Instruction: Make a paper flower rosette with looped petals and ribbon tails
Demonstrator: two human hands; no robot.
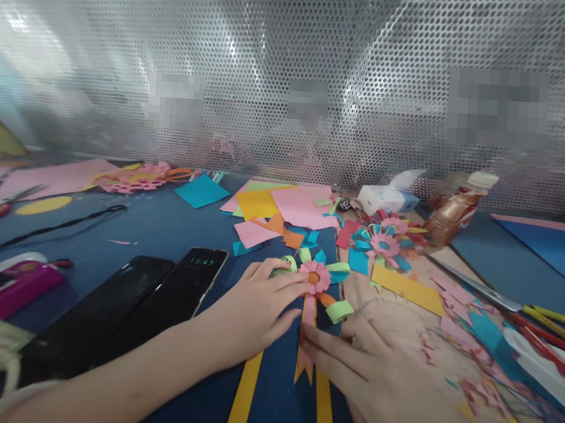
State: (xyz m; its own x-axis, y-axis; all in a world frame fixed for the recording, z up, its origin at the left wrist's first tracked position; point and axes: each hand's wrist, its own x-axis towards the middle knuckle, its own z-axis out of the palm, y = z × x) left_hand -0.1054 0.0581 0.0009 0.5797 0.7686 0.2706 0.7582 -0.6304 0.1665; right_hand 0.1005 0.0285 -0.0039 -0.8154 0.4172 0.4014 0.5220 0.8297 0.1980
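A paper flower (315, 278) with pink petals and an orange centre lies in front of me, ringed by green, blue and orange paper loops. Below it hangs a pink paper strip (309, 306) edged in yellow, with notched ends. My left hand (262, 306) reaches in from the left, fingers stretched out, their tips at the flower's left side. My right hand (377, 377) lies lower right, its extended fingertips resting on the pink strip. Two long yellow paper strips (243, 397) run toward me on the dark blue surface beneath.
Left are two black phones (197, 276) and a magenta tool (26, 285). Coloured paper sheets (302, 205) lie behind the flower. To the right are another paper flower (384, 245), scissors (502, 298), paper scraps, a tissue pack (388, 199) and a bottle (455, 212). A perforated metal panel (253, 56) stands behind.
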